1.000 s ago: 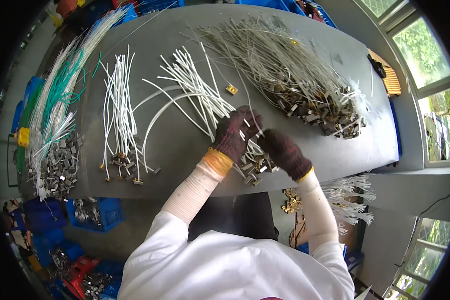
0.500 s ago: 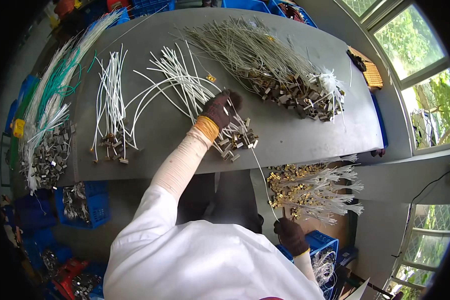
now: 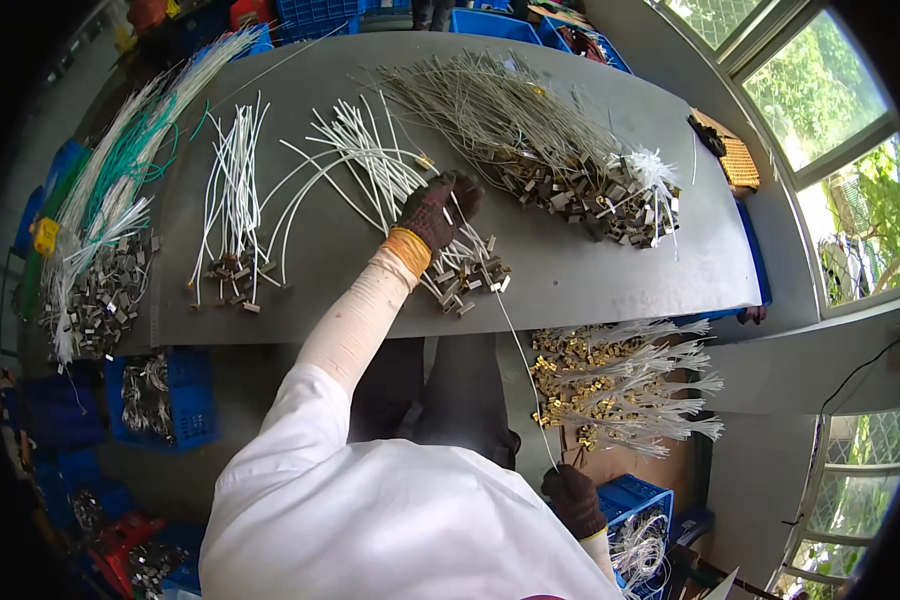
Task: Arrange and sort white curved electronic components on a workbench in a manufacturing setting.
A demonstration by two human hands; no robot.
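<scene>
Left hand (image 3: pixel 436 212) grasps bundle (image 3: pixel 368 152): white, splayed beyond grip, grey metal blocks (image 3: pixel 452 298) nearside; right hand (image 3: pixel 575 499) clenches thin, pale strand (image 3: pixel 519 350)

Head view: single fisheye, head-worn, close overhead, facing down; torso (image 3: pixel 390 520) lower centre, tabletop (image 3: pixel 590 290) upper centre.

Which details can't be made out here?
All in the head view:
Left hand in dark maroon knitted glove: its back hides how fingers meet the slender white cables.
Right hand, gloved alike: its fist hides where the thin pale wire ends.
Blue plastic crate, lower right: partly hidden by the right forearm.
Small rectangular metal pieces by the left hand: too small for detail.
</scene>
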